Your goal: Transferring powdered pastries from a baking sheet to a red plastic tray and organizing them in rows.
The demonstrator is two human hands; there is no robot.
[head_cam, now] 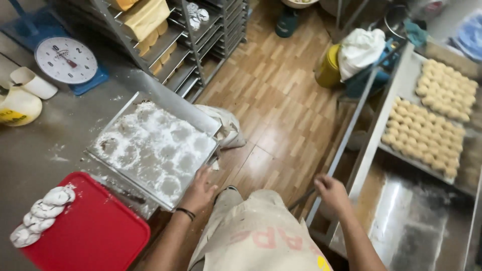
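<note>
The left hand (197,190) lies with fingers spread against the floured tray (155,150) at its lower-right edge; the tray stretches toward upper left. The right hand (331,193) has its fingers curled around a metal rack rail (351,125).

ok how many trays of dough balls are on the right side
2. The near tray of dough balls lies on the metal table right of the right hand; the far tray of dough balls lies beyond it. More may sit out of frame.

Left hand (198,189) reaches toward 11 o'clock, fingers spread; right hand (331,193) stretches toward 1 o'clock, fingers curled loosely.
</note>
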